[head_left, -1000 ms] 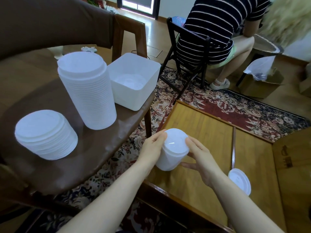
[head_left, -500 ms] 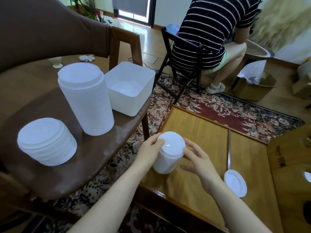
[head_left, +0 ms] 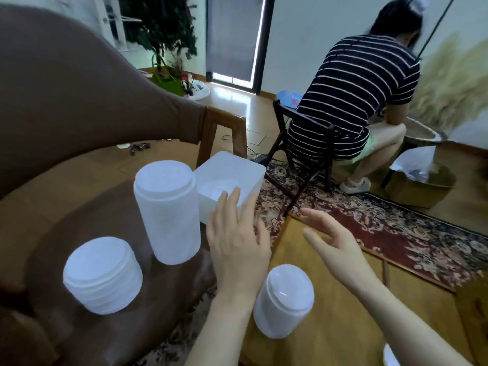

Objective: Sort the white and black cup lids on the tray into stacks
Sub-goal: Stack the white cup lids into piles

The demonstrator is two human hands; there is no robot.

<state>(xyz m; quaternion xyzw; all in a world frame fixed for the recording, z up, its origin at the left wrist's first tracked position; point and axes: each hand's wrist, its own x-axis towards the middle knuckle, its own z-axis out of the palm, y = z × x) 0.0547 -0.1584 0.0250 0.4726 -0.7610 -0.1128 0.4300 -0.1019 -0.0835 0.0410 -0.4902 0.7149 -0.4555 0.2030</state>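
Both hands free, fingers spread: left hand [head_left: 237,241], right hand [head_left: 332,244]. Lid stack [head_left: 284,302] at tray edge: light, tippy; grip low sides.

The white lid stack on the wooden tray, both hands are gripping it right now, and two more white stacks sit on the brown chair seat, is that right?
Not quite. In the head view neither hand grips the white lid stack on the wooden tray; the left hand and right hand are open above it, touching nothing. The rest holds: the tall stack and short stack sit on the brown chair seat.
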